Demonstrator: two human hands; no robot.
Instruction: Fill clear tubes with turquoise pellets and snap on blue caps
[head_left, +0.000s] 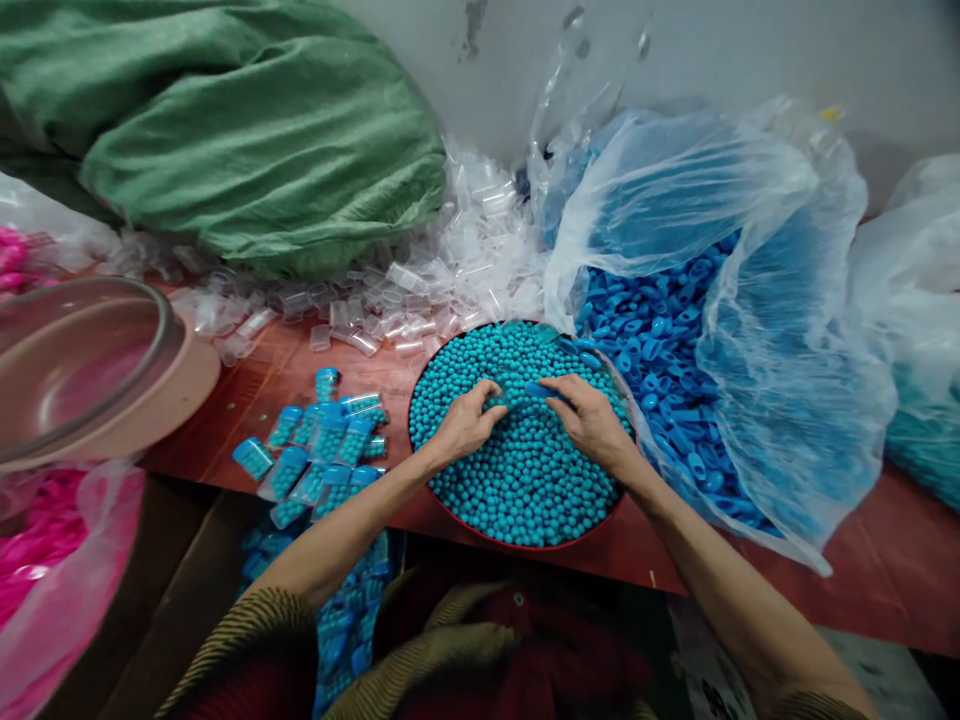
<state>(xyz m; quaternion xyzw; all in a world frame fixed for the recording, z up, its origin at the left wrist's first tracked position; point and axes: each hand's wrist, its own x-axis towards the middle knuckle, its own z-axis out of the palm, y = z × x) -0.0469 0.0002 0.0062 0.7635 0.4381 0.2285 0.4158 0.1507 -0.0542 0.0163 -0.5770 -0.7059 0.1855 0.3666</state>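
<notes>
Over a round red-rimmed tub (517, 546) full of turquoise beads (517, 490), my two hands work close together. My left hand (471, 420) is closed, thumb and fingers around a clear plastic tube (513, 388) that shows only faintly against the beads. Between the fingertips of my right hand (589, 415) is a blue plastic cap (537, 390), pointing toward the tube. Whether cap and tube touch, I cannot tell. Left of the tub lies a group of bead-filled tubes (330, 435) with blue caps.
An open bag (787, 330) of blue caps (667, 350) adjoins the tub on the right. Loose clear tubes (420, 290) are heaped behind, beside a green sack (262, 140). Pinkish basins (172, 390) stand at left, above pink pieces (45, 540). More filled tubes (349, 620) lie below the table edge.
</notes>
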